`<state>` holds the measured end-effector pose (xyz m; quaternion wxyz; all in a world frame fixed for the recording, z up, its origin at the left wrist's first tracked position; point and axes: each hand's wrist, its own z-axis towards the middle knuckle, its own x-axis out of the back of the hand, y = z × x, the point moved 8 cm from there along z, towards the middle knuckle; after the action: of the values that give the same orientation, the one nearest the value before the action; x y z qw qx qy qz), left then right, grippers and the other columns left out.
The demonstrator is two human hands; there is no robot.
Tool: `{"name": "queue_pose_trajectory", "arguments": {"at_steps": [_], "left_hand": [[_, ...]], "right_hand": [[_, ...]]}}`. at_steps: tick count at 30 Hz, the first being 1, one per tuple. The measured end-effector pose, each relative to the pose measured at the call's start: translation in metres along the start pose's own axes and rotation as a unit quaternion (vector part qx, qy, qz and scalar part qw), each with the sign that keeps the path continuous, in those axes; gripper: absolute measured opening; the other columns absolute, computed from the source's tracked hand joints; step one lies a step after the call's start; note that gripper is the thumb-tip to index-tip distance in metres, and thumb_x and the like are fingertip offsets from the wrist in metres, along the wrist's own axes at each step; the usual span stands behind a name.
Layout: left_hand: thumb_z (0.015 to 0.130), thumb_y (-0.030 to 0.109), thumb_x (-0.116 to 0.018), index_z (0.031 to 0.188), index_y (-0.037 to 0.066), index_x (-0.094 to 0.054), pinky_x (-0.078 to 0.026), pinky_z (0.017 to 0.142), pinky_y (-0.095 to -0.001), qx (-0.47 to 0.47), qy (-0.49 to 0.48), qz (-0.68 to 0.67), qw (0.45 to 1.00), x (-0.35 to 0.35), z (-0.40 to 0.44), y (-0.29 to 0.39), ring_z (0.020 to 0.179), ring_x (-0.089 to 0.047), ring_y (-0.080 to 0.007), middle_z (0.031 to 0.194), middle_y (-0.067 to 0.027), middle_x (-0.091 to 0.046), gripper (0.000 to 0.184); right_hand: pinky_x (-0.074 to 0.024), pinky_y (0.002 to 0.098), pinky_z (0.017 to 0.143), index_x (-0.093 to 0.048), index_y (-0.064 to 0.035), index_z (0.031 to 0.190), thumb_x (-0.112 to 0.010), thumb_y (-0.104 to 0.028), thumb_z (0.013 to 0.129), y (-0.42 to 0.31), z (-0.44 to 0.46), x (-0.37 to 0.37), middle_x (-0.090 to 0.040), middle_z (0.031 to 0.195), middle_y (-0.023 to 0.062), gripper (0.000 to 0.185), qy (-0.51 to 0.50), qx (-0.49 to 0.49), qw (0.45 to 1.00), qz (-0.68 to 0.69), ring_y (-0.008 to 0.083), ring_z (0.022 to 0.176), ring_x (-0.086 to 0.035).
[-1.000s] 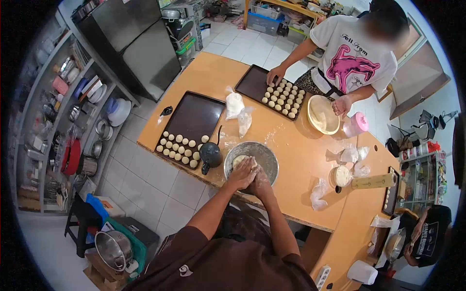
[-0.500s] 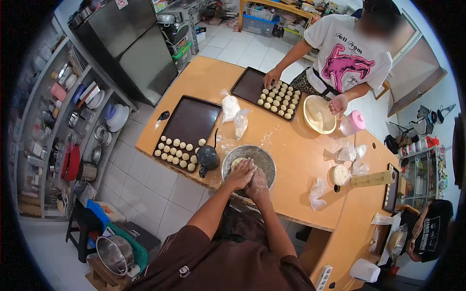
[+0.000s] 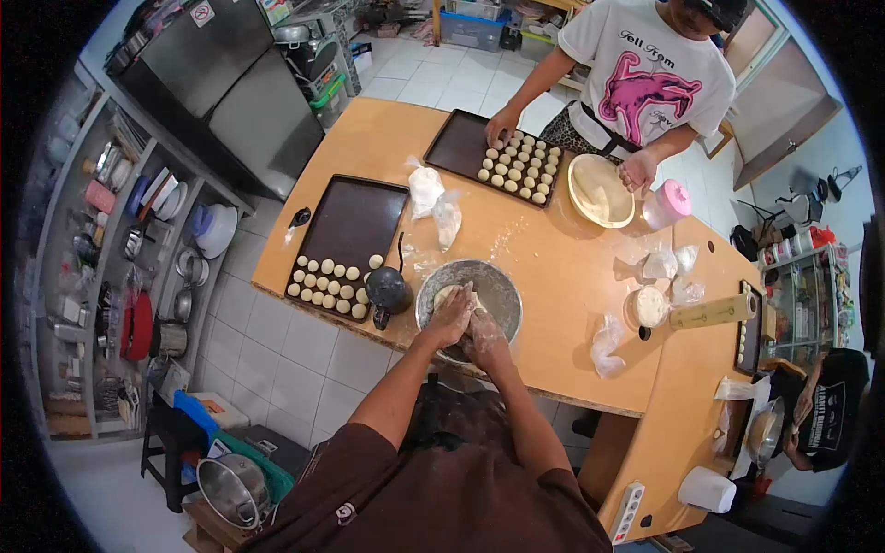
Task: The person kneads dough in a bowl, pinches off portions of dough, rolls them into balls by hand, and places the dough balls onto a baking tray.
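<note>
Inside the metal mixing bowl (image 3: pixel 502 297) at the table's front edge, both my hands work on a pale piece of dough (image 3: pixel 446 294). My left hand (image 3: pixel 449 320) is closed over the dough's near side, fingers pointing away from me. Flour coats my right hand (image 3: pixel 486 337), which is closed against the dough and touches the left. Most of the dough is hidden beneath the hands. Just left of the bowl stands a dark, round-bodied tool (image 3: pixel 388 290), its kind unclear. Beyond it lies a dark baking tray (image 3: pixel 358 217) with rows of dough balls (image 3: pixel 327 286) at its near end.
Across the table a co-worker (image 3: pixel 645 78) reaches over a second tray (image 3: pixel 458 141) of dough balls, beside a cream bowl (image 3: pixel 601 214). Flour bags (image 3: pixel 426 191), a pink-lidded container (image 3: pixel 670 202) and a roll (image 3: pixel 712 311) stand on the table. Another person (image 3: pixel 830 410) is at far right.
My hands have drawn closer together over the dough and shifted slightly within the bowl. The whole view has shifted a little. The co-worker's hand stays at the far tray.
</note>
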<state>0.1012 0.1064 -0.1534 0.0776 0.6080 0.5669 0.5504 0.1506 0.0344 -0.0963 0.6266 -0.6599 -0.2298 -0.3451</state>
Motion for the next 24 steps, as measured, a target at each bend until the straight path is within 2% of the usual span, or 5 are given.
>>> {"name": "queue_pose_trajectory", "arguments": {"at_steps": [9, 12, 19, 22, 24], "left_hand": [[0.102, 0.033, -0.026, 0.151, 0.01, -0.016, -0.011, 0.118, -0.0417, -0.069, 0.014, 0.097, 0.993, -0.013, 0.005, -0.015, 0.146, -0.008, -0.0311, 0.158, -0.0105, -0.011, 0.055], [0.102, 0.034, -0.024, 0.152, 0.012, -0.01, -0.009, 0.118, -0.0408, -0.039, -0.003, 0.03, 0.999, -0.01, 0.004, -0.015, 0.146, -0.006, -0.0298, 0.159, -0.0098, -0.007, 0.057], [0.101, 0.049, -0.013, 0.153, 0.018, -0.003, -0.004, 0.118, -0.04, 0.059, -0.043, -0.153, 0.985, 0.002, -0.006, -0.009, 0.147, -0.002, -0.0278, 0.159, -0.0104, -0.004, 0.062], [0.1, 0.052, -0.013, 0.153, 0.02, -0.003, -0.003, 0.118, -0.0406, 0.052, -0.061, -0.147, 0.986, 0.001, -0.002, -0.011, 0.147, -0.001, -0.0282, 0.159, -0.0121, -0.004, 0.063], [0.095, 0.065, -0.015, 0.152, 0.03, -0.001, -0.005, 0.118, -0.0447, 0.068, -0.071, -0.164, 0.981, 0.0, -0.001, -0.016, 0.147, 0.002, -0.028, 0.16, -0.0072, 0.003, 0.068]], "right_hand": [[-0.044, 0.0476, 0.093, -0.048, 0.0017, 0.123, -0.07, -0.011, 0.07, 0.001, -0.002, 0.004, -0.054, 0.116, 0.0227, 0.059, 0.021, -0.043, 0.999, -0.014, 0.0422, 0.107, -0.051], [-0.0453, 0.0469, 0.093, -0.048, 0.0002, 0.124, -0.071, -0.014, 0.074, -0.016, -0.002, 0.02, -0.053, 0.112, 0.0188, 0.057, 0.154, 0.108, 0.982, -0.029, 0.0404, 0.109, -0.05], [-0.0436, 0.0463, 0.093, -0.05, 0.0034, 0.119, -0.069, -0.007, 0.07, -0.008, -0.009, 0.009, -0.054, 0.112, 0.023, 0.054, 0.016, 0.032, 0.999, -0.04, 0.0414, 0.106, -0.051], [-0.0449, 0.0461, 0.09, -0.05, 0.0031, 0.118, -0.068, -0.007, 0.07, -0.005, -0.006, 0.003, -0.054, 0.111, 0.0226, 0.053, 0.001, 0.023, 0.998, -0.05, 0.0409, 0.103, -0.052], [-0.046, 0.0458, 0.088, -0.051, 0.0024, 0.119, -0.068, -0.007, 0.07, -0.004, -0.003, -0.002, -0.054, 0.111, 0.0219, 0.053, -0.007, 0.015, 0.999, -0.051, 0.0399, 0.101, -0.053]]}}
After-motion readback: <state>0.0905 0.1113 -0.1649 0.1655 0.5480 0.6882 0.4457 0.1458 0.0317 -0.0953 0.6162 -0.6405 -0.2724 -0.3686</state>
